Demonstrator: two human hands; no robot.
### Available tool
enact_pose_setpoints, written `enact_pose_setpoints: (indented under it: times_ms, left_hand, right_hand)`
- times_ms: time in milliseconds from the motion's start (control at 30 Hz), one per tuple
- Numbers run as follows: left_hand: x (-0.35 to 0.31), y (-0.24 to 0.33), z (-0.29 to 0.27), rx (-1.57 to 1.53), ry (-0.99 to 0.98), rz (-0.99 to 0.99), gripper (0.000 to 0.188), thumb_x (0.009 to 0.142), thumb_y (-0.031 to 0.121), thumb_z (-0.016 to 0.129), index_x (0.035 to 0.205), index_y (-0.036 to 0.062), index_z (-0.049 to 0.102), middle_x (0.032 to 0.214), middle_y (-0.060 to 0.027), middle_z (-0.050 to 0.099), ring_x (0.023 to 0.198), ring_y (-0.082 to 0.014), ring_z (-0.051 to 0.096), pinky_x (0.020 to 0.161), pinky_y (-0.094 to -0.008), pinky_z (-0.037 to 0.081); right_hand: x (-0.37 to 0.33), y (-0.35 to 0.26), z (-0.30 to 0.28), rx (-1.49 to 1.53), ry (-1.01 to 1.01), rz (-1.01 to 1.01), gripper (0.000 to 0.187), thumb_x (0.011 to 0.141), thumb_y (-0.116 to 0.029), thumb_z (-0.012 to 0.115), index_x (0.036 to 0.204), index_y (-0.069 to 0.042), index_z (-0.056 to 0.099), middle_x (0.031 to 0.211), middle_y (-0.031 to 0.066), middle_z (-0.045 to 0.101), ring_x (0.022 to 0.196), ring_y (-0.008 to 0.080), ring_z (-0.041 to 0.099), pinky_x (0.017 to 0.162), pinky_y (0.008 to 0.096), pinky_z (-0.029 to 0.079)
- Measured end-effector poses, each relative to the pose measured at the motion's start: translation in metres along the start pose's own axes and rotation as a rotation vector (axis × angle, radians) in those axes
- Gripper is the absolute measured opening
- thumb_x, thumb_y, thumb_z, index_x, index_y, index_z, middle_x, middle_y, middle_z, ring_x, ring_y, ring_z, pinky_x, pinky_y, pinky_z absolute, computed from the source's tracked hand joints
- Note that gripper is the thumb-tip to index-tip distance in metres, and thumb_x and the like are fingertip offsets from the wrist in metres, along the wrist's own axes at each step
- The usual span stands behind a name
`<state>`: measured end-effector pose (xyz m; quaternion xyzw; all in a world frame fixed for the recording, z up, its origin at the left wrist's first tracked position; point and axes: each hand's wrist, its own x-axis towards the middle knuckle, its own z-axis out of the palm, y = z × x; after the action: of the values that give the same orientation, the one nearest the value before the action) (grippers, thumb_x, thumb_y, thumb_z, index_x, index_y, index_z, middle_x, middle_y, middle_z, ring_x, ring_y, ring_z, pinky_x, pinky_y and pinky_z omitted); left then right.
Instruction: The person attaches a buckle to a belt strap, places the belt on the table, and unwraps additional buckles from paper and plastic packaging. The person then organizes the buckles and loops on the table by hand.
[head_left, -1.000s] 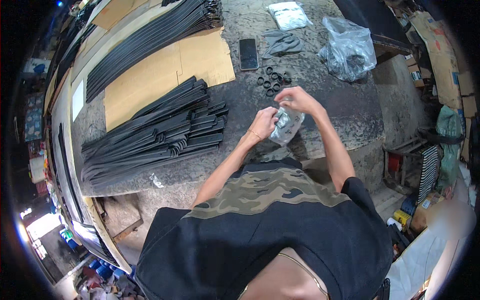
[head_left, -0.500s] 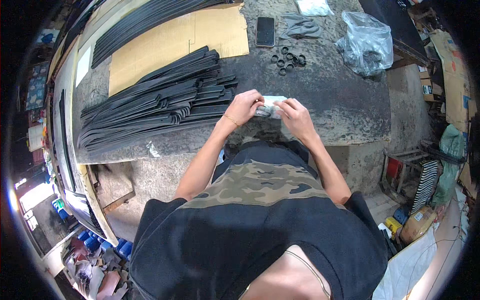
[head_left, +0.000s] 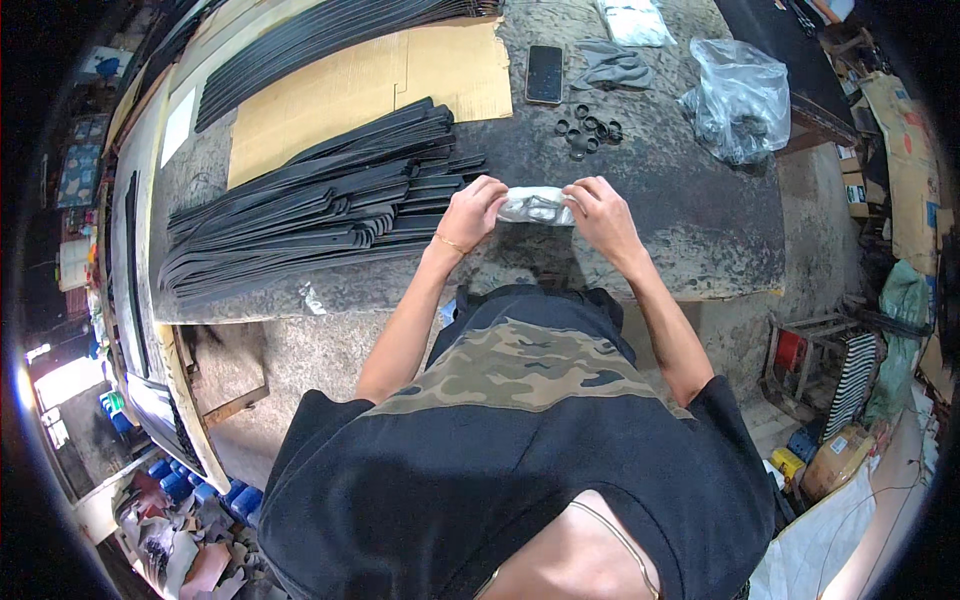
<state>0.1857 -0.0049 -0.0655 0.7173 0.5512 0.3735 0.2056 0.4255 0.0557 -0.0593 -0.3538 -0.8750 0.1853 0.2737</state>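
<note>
Above the near edge of the worktable, both my hands pinch a small clear-and-white plastic bag point(head_left: 537, 205) with something dark inside it. My left hand point(head_left: 472, 213) is closed on the bag's left end. At its right end my right hand point(head_left: 605, 222) grips with thumb and fingers. The bag is stretched out flat between them. A heap of long black strips point(head_left: 320, 205) lies to the left of my left hand. Several small black rings point(head_left: 590, 132) sit beyond the bag on the dark table.
A cardboard sheet point(head_left: 460, 70) lies behind the heap, with more black strips point(head_left: 330, 45) beyond. Across the table are a phone point(head_left: 544, 75), a grey cloth item point(head_left: 612, 65), white packets point(head_left: 636, 20) and a large clear bag point(head_left: 740, 100). A stool point(head_left: 800, 350) stands at right.
My hands have moved apart, and the bag that was partly bunched between them is now spread wider. The view has shifted slightly.
</note>
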Motion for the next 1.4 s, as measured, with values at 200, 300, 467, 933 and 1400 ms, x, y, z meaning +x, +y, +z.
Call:
enact_pose_setpoints:
  times_ms: [200,300,467,933,1400]
  left_hand:
    - [0.007,-0.001,0.007,-0.044,0.119,0.001,0.006,0.078,-0.001,0.061,0.084,-0.0009,0.061,0.081,-0.0141,0.061,0.074,-0.0309,0.062,0.064,-0.0353,0.049]
    - [0.006,-0.001,0.011,-0.103,0.128,-0.087,0.006,0.078,-0.001,0.061,0.084,-0.0011,0.062,0.079,-0.0142,0.062,0.072,-0.0291,0.063,0.063,-0.0338,0.049]
    - [0.001,-0.006,0.02,-0.228,0.176,-0.276,0.004,0.08,0.0,0.064,0.083,-0.0024,0.063,0.073,-0.0069,0.065,0.066,-0.0116,0.062,0.062,-0.0266,0.05]
    - [-0.006,-0.017,0.03,-0.84,0.204,-0.46,0.044,0.075,-0.008,0.066,0.116,0.0014,0.05,0.098,-0.008,0.065,0.091,-0.0114,0.06,0.078,-0.0245,0.049]
    - [0.0,-0.006,0.023,-0.621,0.13,-0.484,0.027,0.072,-0.004,0.07,0.095,-0.0015,0.057,0.084,-0.0053,0.066,0.082,-0.0081,0.062,0.074,-0.0256,0.051]
  right_hand:
    - [0.03,-0.028,0.008,-0.12,0.13,-0.153,0.014,0.077,-0.017,0.068,0.088,-0.009,0.065,0.091,0.0055,0.062,0.091,0.0218,0.057,0.092,0.0468,0.038]
    - [0.04,-0.031,0.022,-0.13,0.016,-0.232,0.012,0.079,-0.016,0.066,0.088,-0.008,0.065,0.085,0.0039,0.062,0.085,0.0206,0.059,0.089,0.0421,0.041]
    - [0.044,-0.031,0.032,-0.1,0.016,-0.297,0.008,0.078,-0.011,0.063,0.084,-0.005,0.062,0.082,0.0057,0.06,0.082,0.0217,0.058,0.079,0.036,0.045]
    - [0.05,-0.02,0.045,0.138,0.036,-0.371,0.007,0.075,-0.005,0.062,0.078,-0.001,0.056,0.077,0.0095,0.057,0.075,0.026,0.057,0.066,0.0379,0.048]
    - [0.065,0.0,0.038,0.569,-0.338,0.253,0.018,0.084,-0.013,0.061,0.091,0.004,0.064,0.068,0.0091,0.062,0.062,0.0113,0.056,0.058,0.0282,0.047]
